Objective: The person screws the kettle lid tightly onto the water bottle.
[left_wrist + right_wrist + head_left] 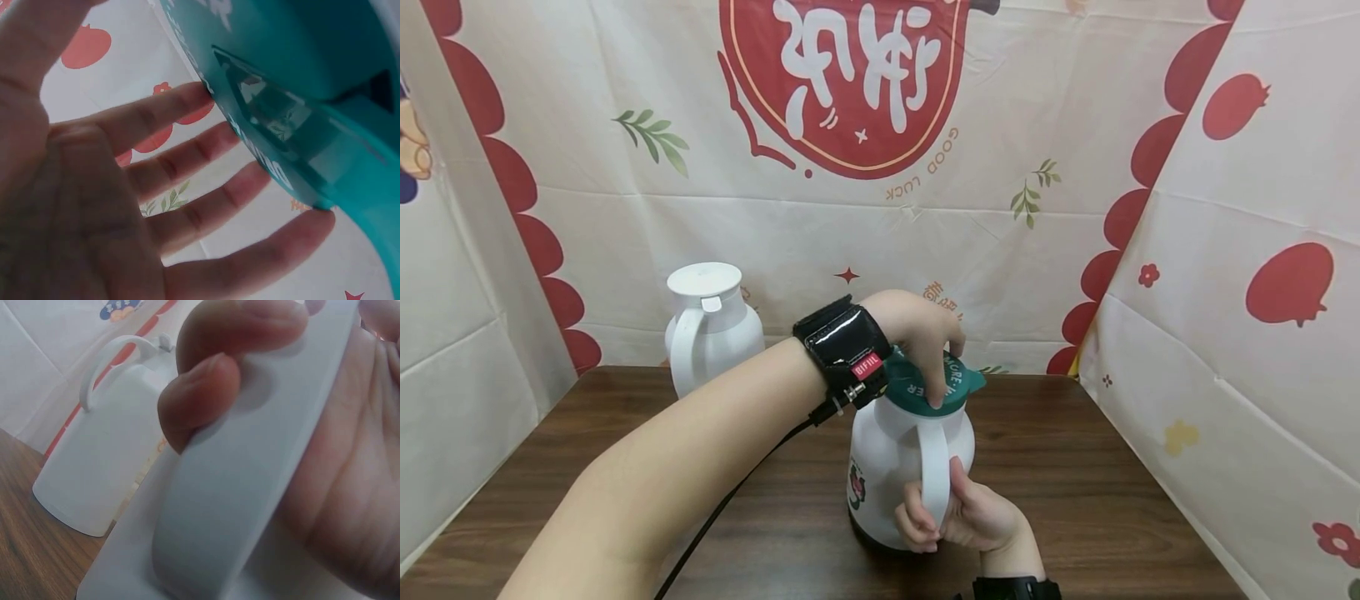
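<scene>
A white thermos jug with a green lid stands upright on the table. White lettering runs round the lid, and a dark base shows under the body. From above, my left hand grips the lid by its rim; in the left wrist view its fingertips touch the lid's lettered edge. My right hand holds the jug's white handle, fingers curled round it, as the right wrist view also shows. The left forearm crosses in front of a second jug's lower part.
An all-white jug with a white lid stands at the back left. The brown wooden table is bordered by printed cloth walls at the back and sides. A black cable hangs from the left wrist strap.
</scene>
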`<state>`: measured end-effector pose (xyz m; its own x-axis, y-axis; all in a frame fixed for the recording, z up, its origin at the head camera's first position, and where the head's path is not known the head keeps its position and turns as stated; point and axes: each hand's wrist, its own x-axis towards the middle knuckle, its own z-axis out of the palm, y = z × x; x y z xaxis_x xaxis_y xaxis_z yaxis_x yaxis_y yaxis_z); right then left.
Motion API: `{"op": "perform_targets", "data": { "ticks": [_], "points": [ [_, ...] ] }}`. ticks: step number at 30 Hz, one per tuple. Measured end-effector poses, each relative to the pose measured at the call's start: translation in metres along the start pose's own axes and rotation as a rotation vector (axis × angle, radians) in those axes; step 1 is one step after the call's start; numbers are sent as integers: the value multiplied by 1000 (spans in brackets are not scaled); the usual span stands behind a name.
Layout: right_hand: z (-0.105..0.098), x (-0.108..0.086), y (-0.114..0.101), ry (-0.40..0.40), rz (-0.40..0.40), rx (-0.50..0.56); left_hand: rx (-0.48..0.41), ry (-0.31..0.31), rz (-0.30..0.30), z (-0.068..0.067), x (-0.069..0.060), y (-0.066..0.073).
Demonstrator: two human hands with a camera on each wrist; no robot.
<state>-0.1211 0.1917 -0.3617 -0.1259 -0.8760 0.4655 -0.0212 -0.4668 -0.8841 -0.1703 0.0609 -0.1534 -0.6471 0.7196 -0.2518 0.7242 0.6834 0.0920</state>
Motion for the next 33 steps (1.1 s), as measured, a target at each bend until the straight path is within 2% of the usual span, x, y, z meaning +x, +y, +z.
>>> {"op": "perform_targets", "data": {
  "ticks": [5,15,19,22,26,29,33],
  "points": [
    [0,0,0,1,4,-4,-37,-22,35,0,0,-3],
    [0,0,0,1,-1,-11,-74,-68,69,-2,0,-6],
    [0,0,0,2,-2,-17,-71,-72,80,-2,-1,-7],
    [0,1,0,2,1,-18,-36,-75,88,-3,-1,-8],
    [0,1,-1,1,4,-19,-7,-90,126,-4,0,-11],
    [-1,1,0,-2,4,-18,-25,-106,164,-3,2,-15],
    [0,0,0,-3,4,-16,-53,-123,186,-2,4,-19]
  ]
}}
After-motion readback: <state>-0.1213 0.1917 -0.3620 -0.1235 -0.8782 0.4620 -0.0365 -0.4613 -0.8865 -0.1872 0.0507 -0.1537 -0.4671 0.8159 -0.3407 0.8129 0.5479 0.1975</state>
